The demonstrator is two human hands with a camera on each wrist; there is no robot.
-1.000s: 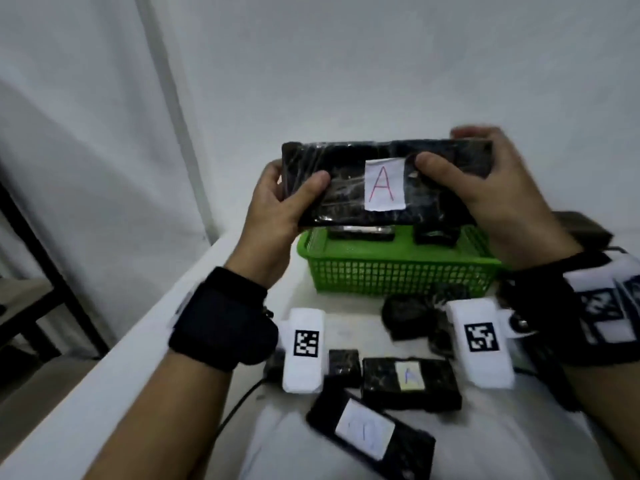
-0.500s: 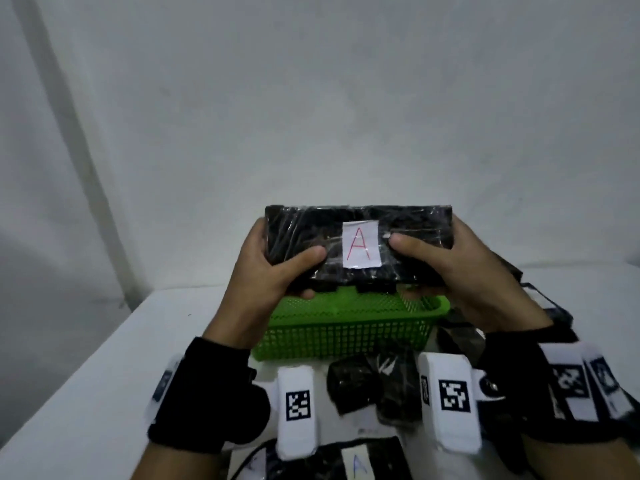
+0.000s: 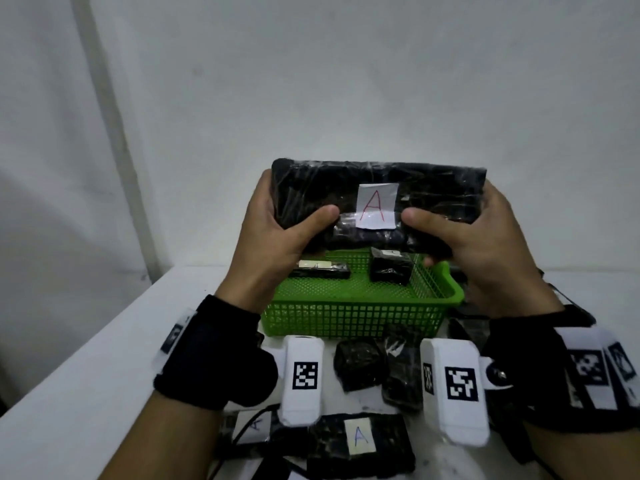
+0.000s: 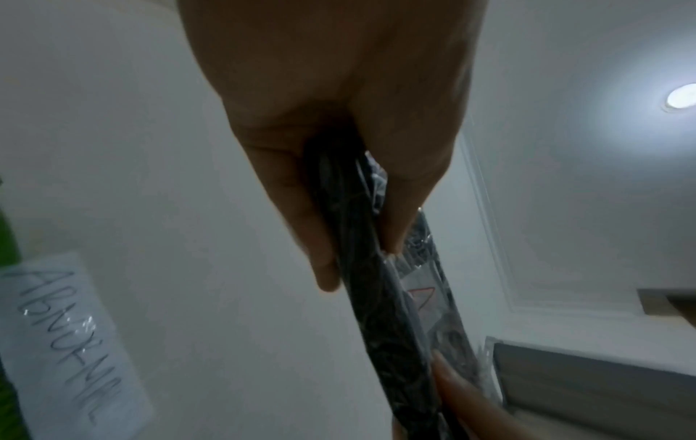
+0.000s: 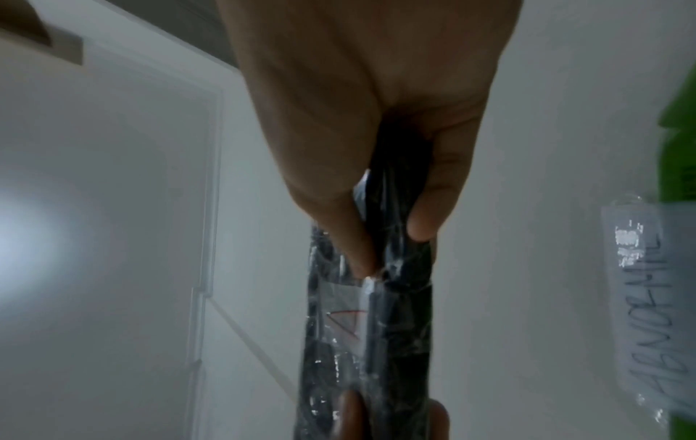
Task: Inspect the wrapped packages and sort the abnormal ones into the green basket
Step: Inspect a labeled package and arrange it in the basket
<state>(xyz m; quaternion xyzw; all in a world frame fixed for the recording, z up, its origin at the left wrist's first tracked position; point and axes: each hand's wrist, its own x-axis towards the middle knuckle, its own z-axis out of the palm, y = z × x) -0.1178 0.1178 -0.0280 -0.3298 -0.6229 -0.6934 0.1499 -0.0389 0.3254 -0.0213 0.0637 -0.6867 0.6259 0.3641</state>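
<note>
Against white wall, both hands' fingers [image 3: 320, 216] clamp a glossy black film-wrapped package [image 3: 377, 202] labelled red "A".

The long black plastic-wrapped package with the white "A" label [image 3: 377, 202] hides the far rim of the green mesh plastic basket [image 3: 353, 313] and the fingers of both hands behind it. In the basket, the writing on two small black wrapped packages [image 3: 389, 270] is too small to read. The bottom edge cuts off the black wrapped package with a pale label [image 3: 360, 443]. Both wrist views are blurred; the white "ABNORMAL" paper sign [image 4: 68, 336] is cut by the left edge.
</note>
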